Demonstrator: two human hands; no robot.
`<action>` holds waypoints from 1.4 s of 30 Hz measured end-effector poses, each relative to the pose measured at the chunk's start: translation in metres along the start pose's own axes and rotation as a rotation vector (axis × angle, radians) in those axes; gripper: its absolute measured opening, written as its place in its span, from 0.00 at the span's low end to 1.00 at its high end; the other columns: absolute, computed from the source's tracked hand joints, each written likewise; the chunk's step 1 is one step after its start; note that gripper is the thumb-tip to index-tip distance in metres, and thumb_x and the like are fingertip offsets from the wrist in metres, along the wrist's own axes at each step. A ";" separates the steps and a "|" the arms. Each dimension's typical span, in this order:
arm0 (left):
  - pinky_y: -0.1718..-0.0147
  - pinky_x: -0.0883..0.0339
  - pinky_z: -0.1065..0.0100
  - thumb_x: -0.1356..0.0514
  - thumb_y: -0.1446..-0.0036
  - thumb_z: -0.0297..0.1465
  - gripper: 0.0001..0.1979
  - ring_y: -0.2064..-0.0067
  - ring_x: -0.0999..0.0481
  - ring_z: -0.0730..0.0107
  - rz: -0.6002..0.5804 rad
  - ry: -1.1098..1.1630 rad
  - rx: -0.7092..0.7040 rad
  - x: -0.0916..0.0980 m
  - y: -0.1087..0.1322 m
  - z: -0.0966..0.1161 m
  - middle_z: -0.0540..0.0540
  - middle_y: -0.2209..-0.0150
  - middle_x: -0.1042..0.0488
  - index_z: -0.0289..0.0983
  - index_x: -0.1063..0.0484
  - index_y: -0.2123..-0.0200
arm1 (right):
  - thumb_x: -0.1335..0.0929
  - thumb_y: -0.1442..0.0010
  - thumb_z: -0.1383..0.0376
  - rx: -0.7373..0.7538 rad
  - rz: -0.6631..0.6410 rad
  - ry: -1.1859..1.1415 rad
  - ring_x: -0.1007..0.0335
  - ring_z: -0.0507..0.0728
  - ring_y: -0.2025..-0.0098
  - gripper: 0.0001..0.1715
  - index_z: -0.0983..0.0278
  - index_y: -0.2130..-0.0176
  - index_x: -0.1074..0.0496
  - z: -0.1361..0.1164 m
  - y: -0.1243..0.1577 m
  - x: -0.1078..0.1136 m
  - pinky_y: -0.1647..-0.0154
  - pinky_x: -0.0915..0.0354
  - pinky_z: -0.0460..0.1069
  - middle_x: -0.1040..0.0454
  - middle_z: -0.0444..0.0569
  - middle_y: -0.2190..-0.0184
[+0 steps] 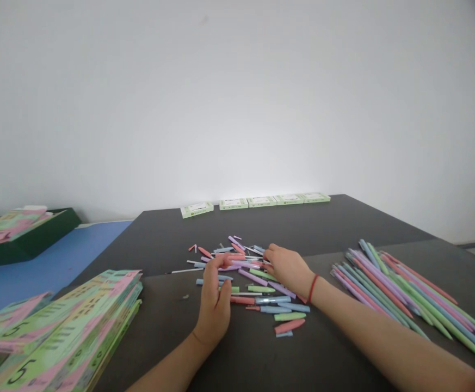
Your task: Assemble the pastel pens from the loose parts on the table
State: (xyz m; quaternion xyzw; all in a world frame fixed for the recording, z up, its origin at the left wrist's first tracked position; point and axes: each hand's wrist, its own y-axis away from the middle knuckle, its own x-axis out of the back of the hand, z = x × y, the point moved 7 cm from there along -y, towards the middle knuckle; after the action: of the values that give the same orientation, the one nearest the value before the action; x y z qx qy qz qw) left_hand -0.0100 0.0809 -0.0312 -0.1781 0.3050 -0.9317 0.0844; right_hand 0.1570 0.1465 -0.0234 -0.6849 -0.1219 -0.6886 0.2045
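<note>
In the head view, a loose pile of pastel pen parts (261, 274), with barrels, caps and thin refills in purple, pink, blue and green, lies scattered mid-table. My left hand (216, 296) is at the near left of the pile, its fingers curving over some pieces and its thumb apart from them. On the pile's right side is my right hand (289, 270), wearing a red string bracelet (313, 287). Its fingers are bent together among the parts, and what they grip is hidden. A thin refill (185, 270) sticks out to the left of the pile.
Many long pastel pens (404, 294) lie bundled at right. Stacked printed green-and-pink boxes (61, 332) occupy the near left. Several flat boxes (261, 201) line the table's far edge by the wall. A dark green tray (37, 239) holding packaging stands on a blue surface (90, 245).
</note>
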 end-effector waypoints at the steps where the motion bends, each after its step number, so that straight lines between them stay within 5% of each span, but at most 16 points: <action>1: 0.49 0.42 0.60 0.52 0.41 0.23 0.17 0.51 0.33 0.61 0.012 0.016 0.016 0.000 -0.001 -0.002 0.44 0.54 0.32 0.39 0.37 0.49 | 0.36 0.36 0.62 0.010 0.003 -0.006 0.28 0.58 0.61 0.11 0.65 0.61 0.27 -0.003 -0.005 -0.003 0.66 0.39 0.47 0.28 0.54 0.61; 8: 0.49 0.42 0.59 0.51 0.46 0.21 0.19 0.52 0.33 0.62 0.095 0.092 0.150 0.003 -0.004 -0.012 0.46 0.57 0.31 0.38 0.35 0.52 | 0.37 0.36 0.65 0.110 0.042 -0.058 0.30 0.58 0.59 0.09 0.64 0.61 0.28 -0.014 -0.011 -0.015 0.64 0.38 0.47 0.30 0.53 0.60; 16: 0.49 0.41 0.58 0.52 0.49 0.19 0.21 0.53 0.33 0.63 0.080 0.073 0.147 0.001 -0.003 -0.012 0.45 0.57 0.32 0.38 0.36 0.52 | 0.38 0.34 0.67 0.191 0.092 -0.142 0.33 0.57 0.55 0.11 0.63 0.57 0.28 -0.022 -0.012 -0.014 0.57 0.38 0.48 0.31 0.51 0.60; 26: 0.49 0.41 0.58 0.53 0.51 0.17 0.25 0.52 0.32 0.63 0.073 0.032 0.116 0.001 -0.005 -0.011 0.46 0.56 0.31 0.39 0.36 0.51 | 0.33 0.41 0.69 0.175 0.130 -0.251 0.33 0.60 0.58 0.03 0.67 0.64 0.29 -0.031 -0.014 -0.011 0.57 0.39 0.51 0.29 0.53 0.62; 31: 0.47 0.46 0.53 0.46 0.46 0.22 0.20 0.47 0.35 0.56 -0.129 -0.237 -0.077 -0.012 -0.005 0.011 0.43 0.50 0.31 0.41 0.35 0.49 | 0.34 0.39 0.63 0.179 0.101 -0.410 0.33 0.54 0.70 0.05 0.63 0.65 0.30 -0.024 0.003 0.009 0.69 0.41 0.46 0.28 0.45 0.70; 35: 0.50 0.46 0.54 0.46 0.40 0.27 0.08 0.59 0.30 0.60 -0.327 -0.392 -0.114 -0.027 0.000 0.016 0.46 0.63 0.25 0.40 0.30 0.58 | 0.33 0.41 0.64 0.195 0.082 -0.696 0.38 0.52 0.74 0.03 0.62 0.66 0.31 -0.032 0.014 0.030 0.73 0.44 0.45 0.31 0.42 0.74; 42: 0.57 0.42 0.59 0.48 0.37 0.29 0.07 0.64 0.32 0.64 -0.310 -0.345 -0.132 -0.025 0.002 0.021 0.47 0.69 0.27 0.37 0.32 0.66 | 0.33 0.41 0.64 0.208 0.014 -0.859 0.41 0.51 0.75 0.03 0.61 0.66 0.32 -0.042 0.021 0.042 0.76 0.46 0.45 0.35 0.40 0.77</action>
State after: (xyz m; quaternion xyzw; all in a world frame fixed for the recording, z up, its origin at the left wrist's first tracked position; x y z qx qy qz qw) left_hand 0.0211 0.0747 -0.0237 -0.3844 0.3155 -0.8673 -0.0206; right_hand 0.1302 0.1046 0.0145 -0.8856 -0.2600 -0.3239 0.2079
